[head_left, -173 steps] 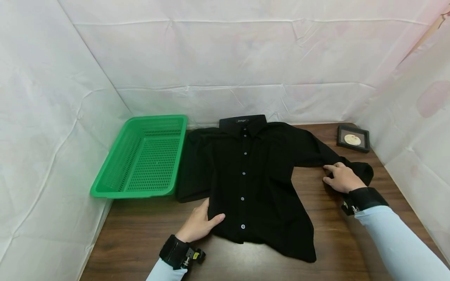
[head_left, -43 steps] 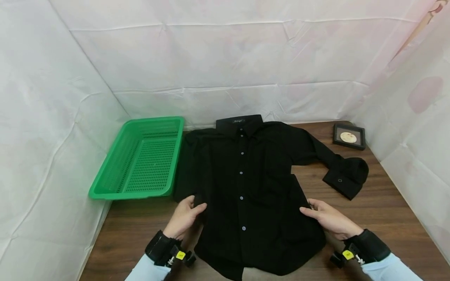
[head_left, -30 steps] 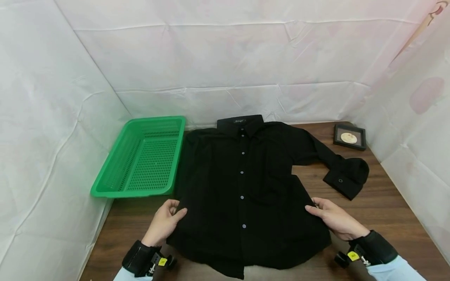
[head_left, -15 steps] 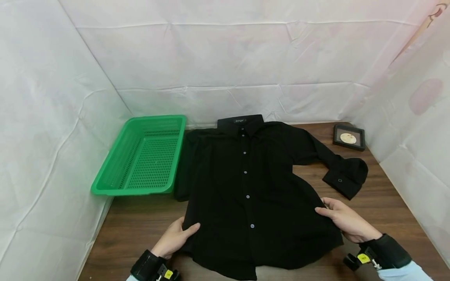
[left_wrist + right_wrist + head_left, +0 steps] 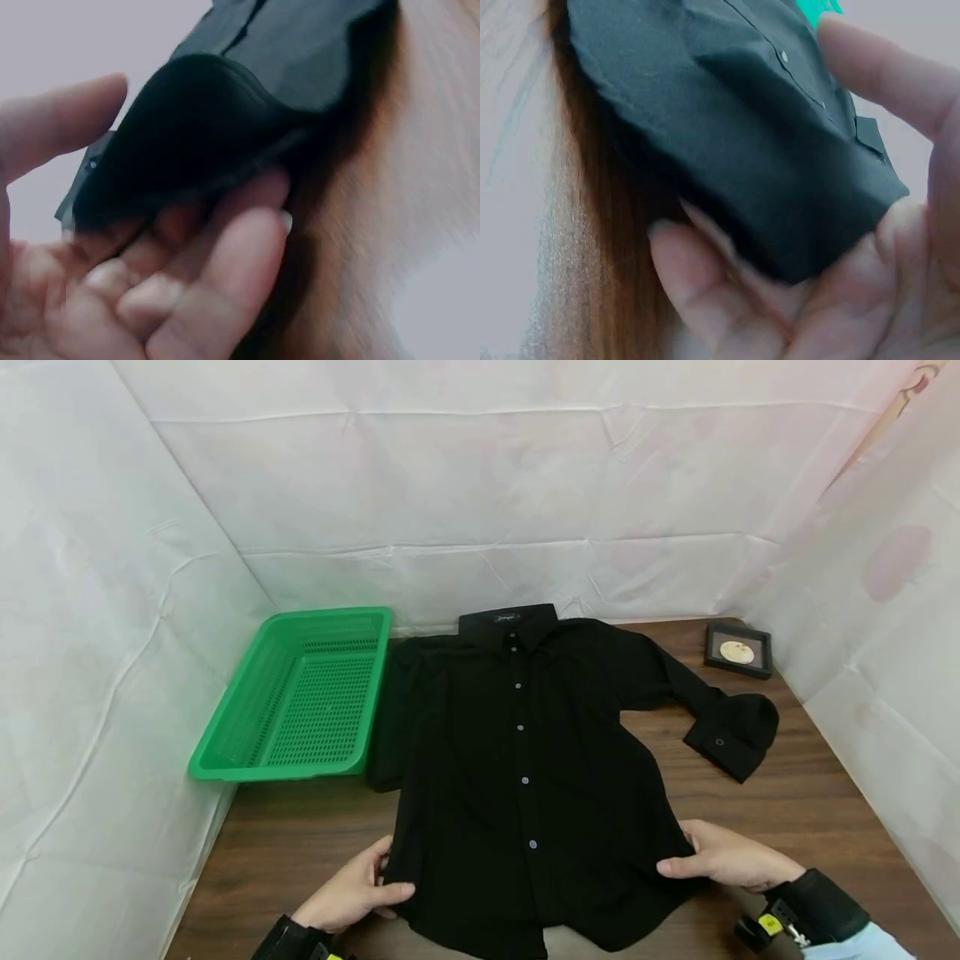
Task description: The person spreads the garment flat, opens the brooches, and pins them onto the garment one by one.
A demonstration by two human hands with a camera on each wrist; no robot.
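A black button-up shirt point(image 5: 472, 752) lies front up on the wooden table, collar toward the back wall. My left hand point(image 5: 352, 887) holds its lower left side edge, thumb over the cloth in the head view. In the left wrist view the curled fingers point(image 5: 244, 262) are under the lifted hem, which bows into a loop, and the thumb stands apart. My right hand point(image 5: 735, 857) holds the opposite lower side edge. The right wrist view shows a cloth corner lying over those fingers point(image 5: 694, 274), the thumb raised off it. The right-side sleeve point(image 5: 723, 731) bends outward, its cuff forward.
A green plastic basket point(image 5: 288, 773) stands to the left, close against the shirt's left-side sleeve. At the back right corner lies a small black frame point(image 5: 738, 650) with a round pale disc. White cloth walls point(image 5: 450, 468) enclose the table point(image 5: 300, 835) at back and sides.
Earlier my right hand was at the right-side cuff; it moved to the shirt's lower side. Both hands drew the hem wider and flatter, and lately slid lower along the side edges.
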